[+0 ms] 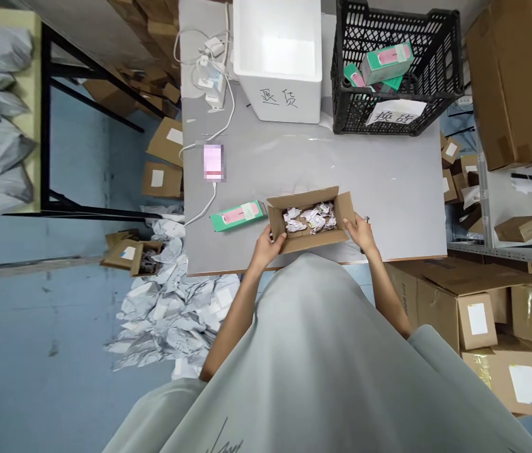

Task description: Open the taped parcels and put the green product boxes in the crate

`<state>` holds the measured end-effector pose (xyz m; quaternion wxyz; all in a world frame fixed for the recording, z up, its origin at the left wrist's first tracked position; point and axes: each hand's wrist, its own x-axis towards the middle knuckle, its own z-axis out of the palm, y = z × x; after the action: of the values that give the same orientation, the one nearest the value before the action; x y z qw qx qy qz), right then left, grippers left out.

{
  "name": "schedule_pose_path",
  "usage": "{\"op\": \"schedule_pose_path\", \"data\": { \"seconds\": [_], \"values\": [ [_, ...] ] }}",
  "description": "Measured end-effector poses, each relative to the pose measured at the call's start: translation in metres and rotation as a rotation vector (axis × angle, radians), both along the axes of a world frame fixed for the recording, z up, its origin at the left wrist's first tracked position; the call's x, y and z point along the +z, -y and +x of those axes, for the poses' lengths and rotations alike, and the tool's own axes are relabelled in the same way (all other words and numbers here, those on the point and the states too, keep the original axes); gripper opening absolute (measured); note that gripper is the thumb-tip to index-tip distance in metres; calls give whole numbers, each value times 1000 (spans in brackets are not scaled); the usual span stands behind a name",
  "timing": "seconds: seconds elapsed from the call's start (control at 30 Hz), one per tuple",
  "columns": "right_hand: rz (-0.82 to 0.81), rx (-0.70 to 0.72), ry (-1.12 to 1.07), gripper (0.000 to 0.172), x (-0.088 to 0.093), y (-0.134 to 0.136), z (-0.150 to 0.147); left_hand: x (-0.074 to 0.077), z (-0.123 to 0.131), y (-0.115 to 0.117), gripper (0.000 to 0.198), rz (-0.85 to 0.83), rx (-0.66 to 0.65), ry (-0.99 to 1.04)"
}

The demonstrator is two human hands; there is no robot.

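Between my two hands an opened cardboard box point(313, 243) sits at the table's near edge, its top facing up. Crumpled white paper point(315, 218) lies inside it. My left hand point(268, 245) grips the box's left end, thumb over the near corner. On the right end, my right hand point(361, 231) is closed round the near corner; some of its fingers are hidden behind the cardboard. Just left of the box lies a green product box point(238, 216) with a pink picture, its right end close to the cardboard.
A white bin point(289, 94) and a black crate point(388, 119) holding green boxes stand along the back of the grey table point(379, 189). A cabled phone-like device point(213, 162) and a power strip point(213, 82) are at left. Grey parcels point(166, 308) and cartons point(478, 321) flank the table.
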<state>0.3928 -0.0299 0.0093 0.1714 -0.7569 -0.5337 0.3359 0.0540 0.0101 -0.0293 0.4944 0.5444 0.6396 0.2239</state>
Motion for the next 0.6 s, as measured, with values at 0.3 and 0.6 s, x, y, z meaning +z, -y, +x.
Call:
{"op": "schedule_pose_path", "data": {
  "seconds": [0.3, 0.6],
  "values": [
    [-71, 126, 12, 50, 17, 5, -29, 9, -18, 23, 45, -8, 90, -166],
    [-161, 447, -37, 51, 13, -11, -77, 17, -56, 80, 49, -31, 340, -129]
  ]
}}
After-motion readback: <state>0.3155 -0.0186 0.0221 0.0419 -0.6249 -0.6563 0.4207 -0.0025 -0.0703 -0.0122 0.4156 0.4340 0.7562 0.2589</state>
